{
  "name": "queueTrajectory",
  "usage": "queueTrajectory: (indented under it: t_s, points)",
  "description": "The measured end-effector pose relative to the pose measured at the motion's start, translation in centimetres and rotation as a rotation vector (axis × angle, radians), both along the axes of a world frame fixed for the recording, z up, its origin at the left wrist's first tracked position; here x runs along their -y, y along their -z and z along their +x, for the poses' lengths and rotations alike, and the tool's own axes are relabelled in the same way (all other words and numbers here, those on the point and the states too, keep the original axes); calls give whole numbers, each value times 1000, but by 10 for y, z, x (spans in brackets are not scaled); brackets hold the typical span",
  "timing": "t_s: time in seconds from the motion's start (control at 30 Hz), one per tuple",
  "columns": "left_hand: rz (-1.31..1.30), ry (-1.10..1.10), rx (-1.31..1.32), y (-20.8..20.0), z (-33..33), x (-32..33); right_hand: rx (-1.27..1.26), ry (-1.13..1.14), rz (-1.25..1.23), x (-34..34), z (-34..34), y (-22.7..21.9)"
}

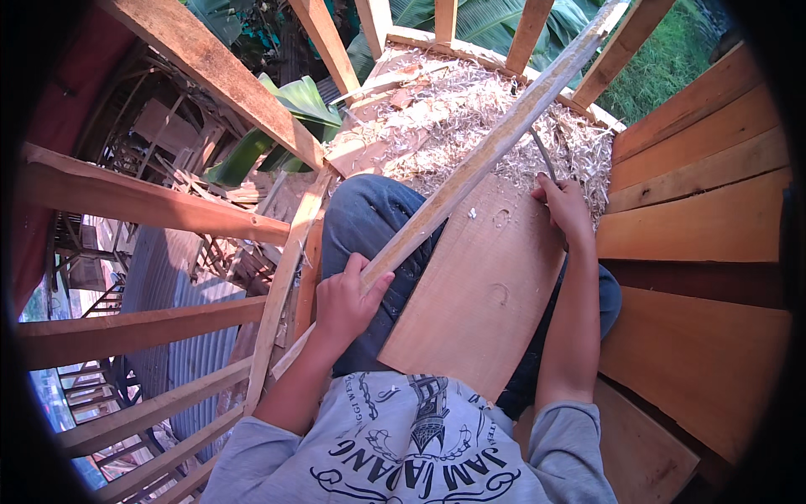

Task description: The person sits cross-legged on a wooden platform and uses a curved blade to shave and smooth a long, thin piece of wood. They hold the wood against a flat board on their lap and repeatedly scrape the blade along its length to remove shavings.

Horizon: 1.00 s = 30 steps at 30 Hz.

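Note:
My left hand [346,298] grips the near end of a long thin wooden stick [495,144] that runs diagonally up to the far right. My right hand [564,204] rests on the far edge of a flat wooden board [478,294] lying across my lap, and holds a thin dark tool [542,154] against the stick. The stick passes over the board's left side. My legs in blue jeans [369,218] lie under the board.
A platform covered in wood shavings [453,109] lies ahead. Wooden railing beams [151,206] stand to the left, with a drop to corrugated roofing [180,294] below. Plank walling [701,193] rises on the right. Banana leaves [285,118] show beyond.

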<state>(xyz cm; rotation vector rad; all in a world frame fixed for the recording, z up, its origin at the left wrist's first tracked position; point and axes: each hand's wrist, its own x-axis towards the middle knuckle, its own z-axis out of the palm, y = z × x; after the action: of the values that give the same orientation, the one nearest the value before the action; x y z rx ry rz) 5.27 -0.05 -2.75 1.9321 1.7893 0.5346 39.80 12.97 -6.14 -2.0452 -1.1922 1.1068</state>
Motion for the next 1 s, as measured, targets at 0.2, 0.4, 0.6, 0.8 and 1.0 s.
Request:
queueTrajectory:
  t_s: [0.2, 0.4, 0.6, 0.8, 1.0]
  points:
    - [-7, 5, -8, -2, -1, 5, 144, 29, 66, 16, -11, -9]
    - [-9, 1, 2, -2, -4, 5, 91, -2, 20, 12, -9, -14]
    - [-99, -20, -39, -8, 1, -2, 7, 183, 222, 11, 8, 20]
    - [-171, 7, -30, -13, 3, -14, -329, 346, 456, 25, 0, -6]
    - [-274, 20, 76, -12, 3, -29, 131, -157, 434, 49, -53, -27]
